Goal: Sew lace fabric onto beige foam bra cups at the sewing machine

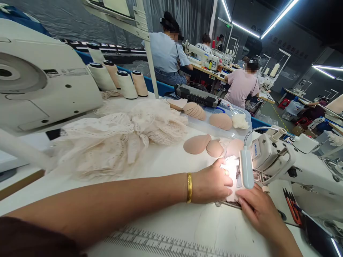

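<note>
Under the lamp head [246, 169] of a white sewing machine [289, 167], a pale fabric piece [230, 191] lies at the needle area, washed out by bright light. My left hand [211, 182], with a gold bangle and a ring, curls its fingers on the fabric's left side. On the other side, my right hand [258, 207] has its thumb and fingertips closed at the fabric's edge. The needle itself is hidden behind the lamp. Just behind the fabric lie beige oval pads [197, 144], some partly covered by lace.
A heap of cream lace [115, 142] covers the left table. Behind it stand thread cones [126, 85] and a clear tray [238, 134] with stacked pads. Red-handled scissors [293, 208] and a phone [318, 232] lie at right. A printed ruler [166, 242] runs along the front. Co-workers sit beyond.
</note>
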Demonstrator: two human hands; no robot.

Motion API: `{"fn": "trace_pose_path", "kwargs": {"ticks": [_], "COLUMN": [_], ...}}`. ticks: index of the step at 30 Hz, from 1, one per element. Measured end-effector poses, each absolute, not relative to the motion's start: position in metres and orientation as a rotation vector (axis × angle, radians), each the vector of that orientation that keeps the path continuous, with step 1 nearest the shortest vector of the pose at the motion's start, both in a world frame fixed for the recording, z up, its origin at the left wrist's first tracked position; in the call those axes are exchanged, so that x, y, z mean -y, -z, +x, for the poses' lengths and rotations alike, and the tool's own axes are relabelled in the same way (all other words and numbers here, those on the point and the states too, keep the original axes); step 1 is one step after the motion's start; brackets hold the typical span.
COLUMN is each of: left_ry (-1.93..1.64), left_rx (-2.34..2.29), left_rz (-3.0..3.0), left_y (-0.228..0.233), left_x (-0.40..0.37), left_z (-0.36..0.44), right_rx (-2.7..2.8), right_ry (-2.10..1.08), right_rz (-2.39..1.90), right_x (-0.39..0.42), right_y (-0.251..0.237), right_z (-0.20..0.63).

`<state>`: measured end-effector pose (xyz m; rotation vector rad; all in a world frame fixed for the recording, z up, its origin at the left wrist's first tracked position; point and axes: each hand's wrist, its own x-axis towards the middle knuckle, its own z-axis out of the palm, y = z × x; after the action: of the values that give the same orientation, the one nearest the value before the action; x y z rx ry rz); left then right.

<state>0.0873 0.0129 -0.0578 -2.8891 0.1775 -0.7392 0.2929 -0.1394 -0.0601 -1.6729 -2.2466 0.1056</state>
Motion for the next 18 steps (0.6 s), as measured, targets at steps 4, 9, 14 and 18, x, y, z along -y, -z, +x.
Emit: {"fn": "trace_pose_path", "kwargs": {"ticks": [4, 9, 14, 18], "left_ry": [0.712, 0.669, 0.62, 0.648], "left_rx": [-0.218, -0.191, -0.152, -0.12], "left_rz": [-2.919, -2.938, -2.97, -3.028], "left_y": [0.056, 0.058, 0.061, 0.065], "left_x": [-0.003, -0.004, -0.013, -0.023], "left_z": [0.082, 0.085, 0.096, 0.103], "right_rx": [2.301, 2.227, 2.127, 2.088], "right_ry": [-0.149, -0.106, 0.027, 0.106], "right_rz": [-1.661, -1.695, -1.774, -1.83], "right_x": [0.139, 0.137, 0.133, 0.13], "right_y": [0.058, 0.064, 0.073, 0.08], "right_z": [0.289, 0.29, 0.29, 0.292]}}
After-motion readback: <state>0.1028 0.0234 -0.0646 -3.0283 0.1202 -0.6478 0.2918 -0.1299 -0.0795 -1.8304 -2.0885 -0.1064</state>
